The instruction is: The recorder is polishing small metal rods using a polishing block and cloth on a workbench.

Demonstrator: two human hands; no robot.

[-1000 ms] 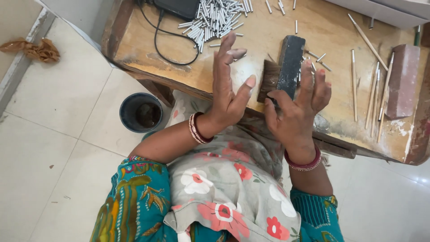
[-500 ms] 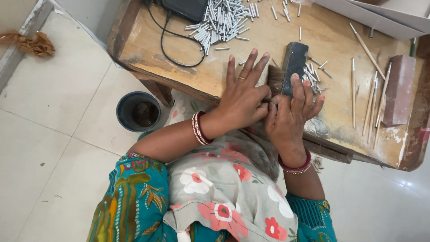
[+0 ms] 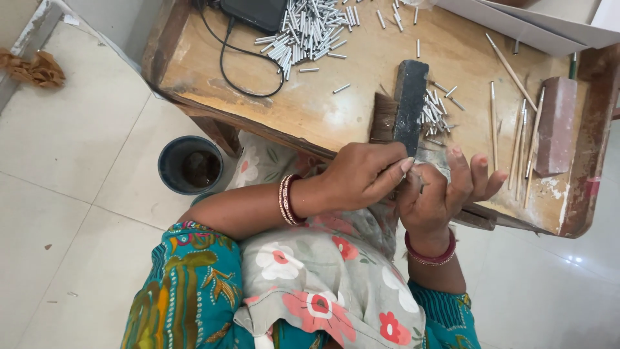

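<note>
My left hand (image 3: pixel 365 176) and my right hand (image 3: pixel 445 189) meet at the near edge of a low wooden table (image 3: pixel 323 123). The left fingertips pinch something small and thin against the right palm; what it is cannot be made out. The right hand is cupped, fingers partly spread. Just beyond the hands lies a dark flat block (image 3: pixel 411 103) with brush bristles (image 3: pixel 383 116) beside it. A small cluster of short silver metal tubes (image 3: pixel 438 111) lies to its right, and a bigger heap of the tubes (image 3: pixel 307 29) sits at the far left.
Several thin wooden sticks (image 3: pixel 520 139) and a reddish brick-like block (image 3: pixel 555 126) lie at the table's right. A black device (image 3: pixel 258 11) with a black cable (image 3: pixel 226 68) is at the back. A dark round pot (image 3: pixel 192 165) stands on the tiled floor.
Both hands have drawn back off the dark block to the table's near edge. The left hand, spread flat before, now pinches at the right palm.
</note>
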